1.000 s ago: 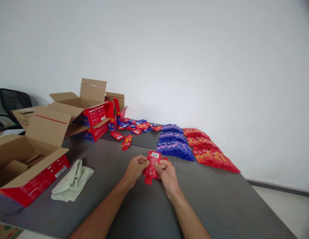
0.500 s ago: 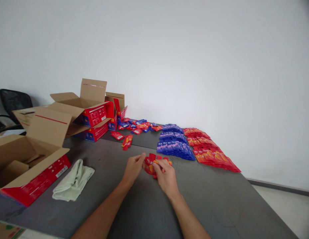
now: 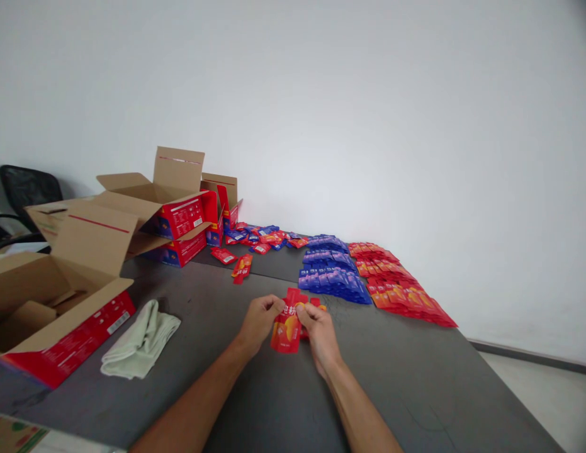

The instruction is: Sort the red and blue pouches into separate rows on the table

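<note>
Between my two hands, a red pouch (image 3: 286,333) with orange fruit printed on it is held upright, its front facing me. My left hand (image 3: 262,319) pinches its upper left edge. The fingers of my right hand (image 3: 318,328) are closed on its right edge, thumb across the front. Behind the pouch and my right hand, more red packaging (image 3: 315,302) shows in part; most of it is hidden. Just beyond lie overlapping rows of blue pouches (image 3: 333,280), with rows of red pouches (image 3: 406,296) to their right.
A loose red pouch (image 3: 242,268) lies ahead, near a mixed heap of red and blue pouches (image 3: 269,237). Open cartons (image 3: 70,340) and stacked red boxes (image 3: 184,217) stand at the left. A folded pale cloth (image 3: 141,340) rests on the dark table (image 3: 415,390).
The red pouch between my hands has turned from a tilted position to upright, its printed front now showing more fully. My left hand has shifted slightly right and down.
</note>
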Motion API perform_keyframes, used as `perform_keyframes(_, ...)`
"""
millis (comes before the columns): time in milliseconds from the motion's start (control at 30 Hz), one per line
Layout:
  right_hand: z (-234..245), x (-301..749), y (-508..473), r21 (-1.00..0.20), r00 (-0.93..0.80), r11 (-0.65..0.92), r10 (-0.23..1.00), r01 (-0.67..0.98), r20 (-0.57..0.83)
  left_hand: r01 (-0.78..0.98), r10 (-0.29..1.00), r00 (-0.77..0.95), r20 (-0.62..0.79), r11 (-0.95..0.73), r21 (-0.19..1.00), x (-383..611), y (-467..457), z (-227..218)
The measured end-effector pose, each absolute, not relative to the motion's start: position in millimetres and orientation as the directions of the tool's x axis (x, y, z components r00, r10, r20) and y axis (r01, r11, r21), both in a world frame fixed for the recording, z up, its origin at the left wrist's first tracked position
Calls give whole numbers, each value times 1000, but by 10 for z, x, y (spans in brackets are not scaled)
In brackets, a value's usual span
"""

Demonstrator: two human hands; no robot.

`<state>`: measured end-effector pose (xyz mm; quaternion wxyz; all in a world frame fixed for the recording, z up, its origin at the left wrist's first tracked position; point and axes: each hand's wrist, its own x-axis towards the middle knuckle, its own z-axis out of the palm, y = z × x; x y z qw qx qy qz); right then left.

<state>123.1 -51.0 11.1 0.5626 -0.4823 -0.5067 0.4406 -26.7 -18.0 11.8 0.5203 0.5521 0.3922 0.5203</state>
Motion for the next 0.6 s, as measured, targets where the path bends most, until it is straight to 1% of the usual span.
perform_keyframes(100, 132, 1238, -521, -985, 67, 170, 983, -8, 169, -109, 971, 185, 149, -131, 985, -270, -191, 141)
perform_keyframes(167, 127, 1244, -521, -985, 70, 170, 983, 28, 172, -95, 966, 214, 143, -126, 988, -278, -195, 163)
perform_keyframes(267, 83, 1236, -513, -985, 60, 163, 984, 55, 166, -26, 965, 220, 141, -139, 990, -283, -187, 170)
perform_keyframes(367, 30, 1210, -504, -992, 39, 128, 991, 15, 129, 24, 973, 178, 144, -150, 988, -266, -171, 139)
perform_keyframes(500, 6, 1192, -496, -992, 30, 96, 995, -81, 93, -52, 976, 171, 135, -127, 990, -234, -160, 97)
perform_keyframes(600, 12, 1225, -482, -990, 43, 90, 995, -107, 86, -45, 978, 168, 122, -116, 992, -240, -154, 83)
